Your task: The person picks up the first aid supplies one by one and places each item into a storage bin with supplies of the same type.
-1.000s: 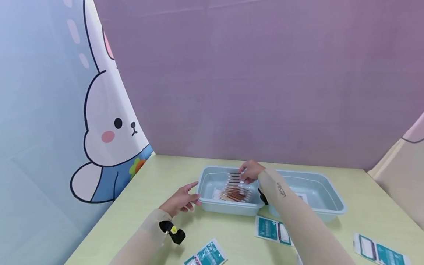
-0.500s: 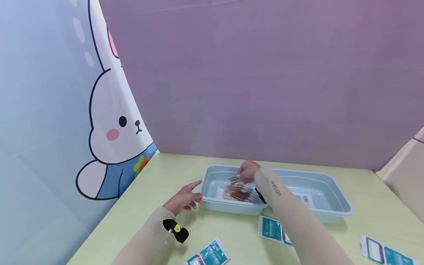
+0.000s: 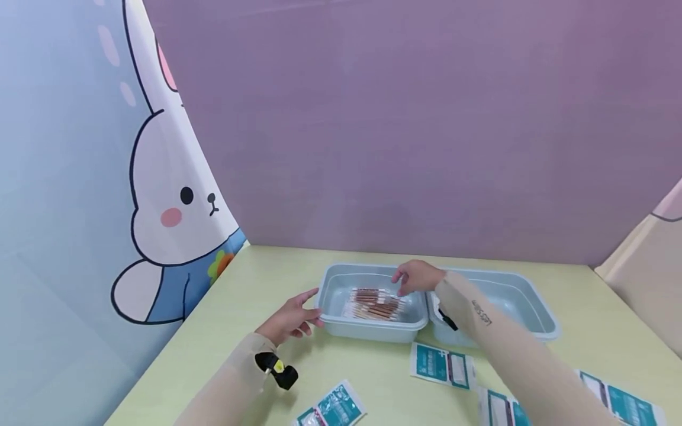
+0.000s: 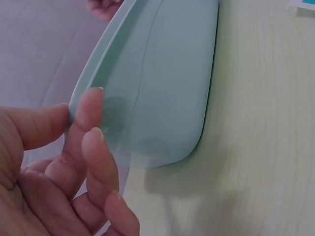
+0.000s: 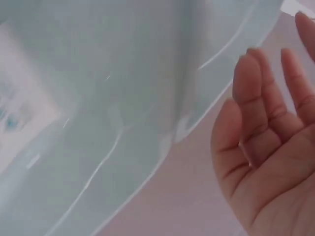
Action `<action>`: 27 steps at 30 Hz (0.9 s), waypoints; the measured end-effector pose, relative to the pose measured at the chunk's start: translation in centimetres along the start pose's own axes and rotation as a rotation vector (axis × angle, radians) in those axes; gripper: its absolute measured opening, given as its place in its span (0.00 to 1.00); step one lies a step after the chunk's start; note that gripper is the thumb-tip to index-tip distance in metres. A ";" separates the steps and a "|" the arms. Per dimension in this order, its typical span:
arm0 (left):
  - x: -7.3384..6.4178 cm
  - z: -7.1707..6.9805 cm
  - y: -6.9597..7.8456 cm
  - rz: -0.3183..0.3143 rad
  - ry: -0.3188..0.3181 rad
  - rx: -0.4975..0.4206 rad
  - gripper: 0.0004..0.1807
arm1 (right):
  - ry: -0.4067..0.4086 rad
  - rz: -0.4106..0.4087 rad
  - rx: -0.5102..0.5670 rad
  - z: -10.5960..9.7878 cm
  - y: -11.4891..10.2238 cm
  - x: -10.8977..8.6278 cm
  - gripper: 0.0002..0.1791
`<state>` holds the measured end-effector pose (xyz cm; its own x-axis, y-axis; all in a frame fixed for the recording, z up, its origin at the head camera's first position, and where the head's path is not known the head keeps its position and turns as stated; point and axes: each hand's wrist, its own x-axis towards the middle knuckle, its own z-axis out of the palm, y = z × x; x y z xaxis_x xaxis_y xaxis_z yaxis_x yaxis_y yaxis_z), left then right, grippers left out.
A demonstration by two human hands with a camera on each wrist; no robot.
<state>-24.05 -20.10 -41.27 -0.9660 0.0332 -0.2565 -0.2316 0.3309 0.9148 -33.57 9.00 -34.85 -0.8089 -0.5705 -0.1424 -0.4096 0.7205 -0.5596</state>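
Note:
Two pale blue plastic basins stand side by side. My left hand [image 3: 290, 319] pinches the rim of the left basin [image 3: 367, 332] between thumb and index finger, clearly seen in the left wrist view, the other fingers loosely bent. Packs of brown-stemmed cotton swabs [image 3: 375, 305] lie on this basin's floor. My right hand [image 3: 420, 277] hovers over the back where the basins meet, holding nothing; its fingers are relaxed in the right wrist view. The right basin [image 3: 533, 307] is partly hidden by my right forearm. A blurred white label [image 5: 24, 98] shows in the right wrist view.
Teal and white packets lie on the pale yellow table [image 3: 213, 361]: one packet [image 3: 333, 408] at front left, another packet [image 3: 442, 365] before the basins, others partly under my right forearm. A purple backdrop [image 3: 426, 130] rises behind the table.
My right hand has let go of a pack of cotton swabs, which now lies flat in the left basin, and moved up and right. The left hand stays at the rim.

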 end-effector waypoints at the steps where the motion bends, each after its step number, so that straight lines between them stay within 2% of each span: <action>1: -0.1 -0.1 0.0 -0.002 0.003 0.000 0.33 | -0.012 0.000 -0.015 -0.1 0.2 -0.5 0.14; 3: -0.2 -0.2 0.0 -0.003 0.011 0.001 0.33 | -0.019 -0.022 -0.043 -0.5 0.6 -1.5 0.13; 7: -0.4 -0.6 -0.2 -0.008 0.015 0.005 0.33 | 0.019 -0.077 -0.051 -1.0 2.1 -3.9 0.12; 13: -0.4 -0.8 -0.4 -0.012 0.007 -0.001 0.33 | 0.028 -0.149 0.005 -1.4 4.9 -7.9 0.11; 20: -0.4 -0.8 -0.3 -0.006 -0.004 -0.005 0.32 | -0.008 -0.132 0.195 -2.3 9.1 -12.7 0.08; 27: -0.7 -1.0 -0.5 -0.010 -0.006 -0.029 0.32 | -0.039 -0.041 0.266 -3.6 12.5 -16.8 0.10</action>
<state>-23.36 -21.24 -41.28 -0.9629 0.0359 -0.2673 -0.2444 0.3034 0.9210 -26.55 28.98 -36.52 -0.7752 -0.6153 -0.1434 -0.3123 0.5705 -0.7596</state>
